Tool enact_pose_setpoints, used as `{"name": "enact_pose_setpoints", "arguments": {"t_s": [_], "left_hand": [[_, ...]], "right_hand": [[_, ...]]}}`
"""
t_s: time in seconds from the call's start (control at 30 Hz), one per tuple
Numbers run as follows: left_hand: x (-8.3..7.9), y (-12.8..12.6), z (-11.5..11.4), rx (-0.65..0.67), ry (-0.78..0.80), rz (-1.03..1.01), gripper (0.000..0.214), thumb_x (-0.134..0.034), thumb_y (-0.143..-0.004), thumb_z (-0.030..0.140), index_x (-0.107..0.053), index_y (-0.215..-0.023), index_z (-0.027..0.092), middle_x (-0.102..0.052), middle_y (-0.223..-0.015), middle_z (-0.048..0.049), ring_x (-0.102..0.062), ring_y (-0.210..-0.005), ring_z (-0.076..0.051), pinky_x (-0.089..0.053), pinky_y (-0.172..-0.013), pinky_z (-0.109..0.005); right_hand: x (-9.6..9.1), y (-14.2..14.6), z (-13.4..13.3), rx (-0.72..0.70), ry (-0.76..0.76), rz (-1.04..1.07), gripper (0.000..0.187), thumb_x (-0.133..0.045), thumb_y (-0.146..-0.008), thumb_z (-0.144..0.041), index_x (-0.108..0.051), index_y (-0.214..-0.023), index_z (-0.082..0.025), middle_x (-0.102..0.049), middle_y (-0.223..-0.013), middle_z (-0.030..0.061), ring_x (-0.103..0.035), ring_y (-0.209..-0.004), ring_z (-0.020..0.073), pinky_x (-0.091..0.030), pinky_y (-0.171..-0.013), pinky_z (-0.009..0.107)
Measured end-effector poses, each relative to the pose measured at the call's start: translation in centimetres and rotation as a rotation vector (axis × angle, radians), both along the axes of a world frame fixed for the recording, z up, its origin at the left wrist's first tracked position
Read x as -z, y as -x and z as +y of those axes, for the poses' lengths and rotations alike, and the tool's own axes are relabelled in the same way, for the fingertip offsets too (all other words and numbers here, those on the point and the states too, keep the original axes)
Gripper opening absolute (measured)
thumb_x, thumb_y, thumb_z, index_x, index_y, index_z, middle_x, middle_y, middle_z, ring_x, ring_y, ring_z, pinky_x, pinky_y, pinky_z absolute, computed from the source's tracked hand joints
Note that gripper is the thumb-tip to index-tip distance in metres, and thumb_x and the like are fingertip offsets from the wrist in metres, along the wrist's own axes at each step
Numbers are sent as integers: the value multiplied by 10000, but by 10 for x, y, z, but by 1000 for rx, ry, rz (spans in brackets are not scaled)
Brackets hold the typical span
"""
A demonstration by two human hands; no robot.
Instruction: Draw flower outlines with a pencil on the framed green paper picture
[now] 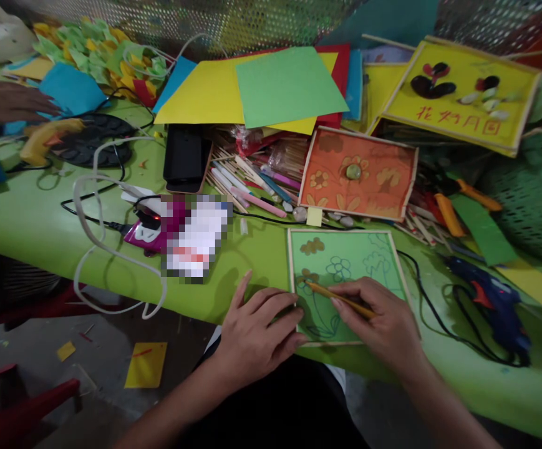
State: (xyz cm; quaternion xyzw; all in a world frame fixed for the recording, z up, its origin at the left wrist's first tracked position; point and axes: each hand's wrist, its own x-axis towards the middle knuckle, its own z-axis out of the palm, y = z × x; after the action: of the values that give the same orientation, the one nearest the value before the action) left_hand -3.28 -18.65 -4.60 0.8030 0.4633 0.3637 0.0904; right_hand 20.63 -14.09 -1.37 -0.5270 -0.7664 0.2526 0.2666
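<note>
A green picture (pixel 348 312) in a thin pale wooden frame lies at the table's front edge. It bears dark outlines of flowers and leaves, with a brown-filled cloud and a partly brown flower. My left hand (pixel 264 327) holds the picture's lower left edge, its fingers bent over the frame and its little finger sticking out. Between the fingertips of my right hand (pixel 383 321) is a slim yellow pencil-shaped tool (pixel 340 298). Its tip meets the left flower; whether it is a brush or a pencil I cannot tell.
Behind stands an orange framed picture (pixel 336 168) among sticks and pens (pixel 247 181). Coloured sheets (pixel 289 87) and a yellow framed picture (pixel 467 93) lie farther back. A blue glue gun (pixel 490 299) is at right. Cables (pixel 97 237) loop at left; another person's hand (pixel 13 103) reaches in.
</note>
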Motion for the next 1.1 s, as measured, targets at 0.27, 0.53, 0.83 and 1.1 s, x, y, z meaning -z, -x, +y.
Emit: {"name": "enact_pose_setpoints", "arguments": {"t_s": [0.27, 0.53, 0.83, 1.1], "left_hand": [[0, 0, -1, -1, 12, -8, 285, -521, -1059, 414, -762, -1095, 265, -788, -1149, -1, -717, -1066, -179, -72, -1347, -544], [0, 0, 0, 0, -5, -6, 274, -534, -1054, 408, -763, -1073, 257, -785, -1151, 6, -713, -1070, -170, -96, -1349, -517], [1, -1, 0, 1, 3, -3, 312, -499, -1071, 431, -761, -1079, 262, -786, -1161, 4, -709, -1076, -175, -105, -1341, -522], [0, -1, 0, 2, -8, -9, 299, -512, -1066, 418, -759, -1072, 249, -785, -1148, 6, -710, -1060, -173, -74, -1346, -523]], "right_hand": [[2, -4, -2, -7, 7, 9, 71, -654, -968, -275, -715, -971, -240, -750, -866, 34, -741, -785, 212, -585, -706, 325], [5, -4, -3, -75, 18, 3, 76, -652, -989, -255, -710, -1038, -256, -740, -885, 13, -719, -810, 196, -558, -716, 311], [0, -2, -2, -117, 4, 3, 80, -649, -980, -231, -719, -1017, -242, -726, -832, 12, -697, -757, 191, -528, -670, 296], [-1, -1, -1, -94, -32, 2, 72, -652, -977, -223, -715, -1007, -238, -728, -834, 3, -703, -763, 180, -536, -685, 287]]}}
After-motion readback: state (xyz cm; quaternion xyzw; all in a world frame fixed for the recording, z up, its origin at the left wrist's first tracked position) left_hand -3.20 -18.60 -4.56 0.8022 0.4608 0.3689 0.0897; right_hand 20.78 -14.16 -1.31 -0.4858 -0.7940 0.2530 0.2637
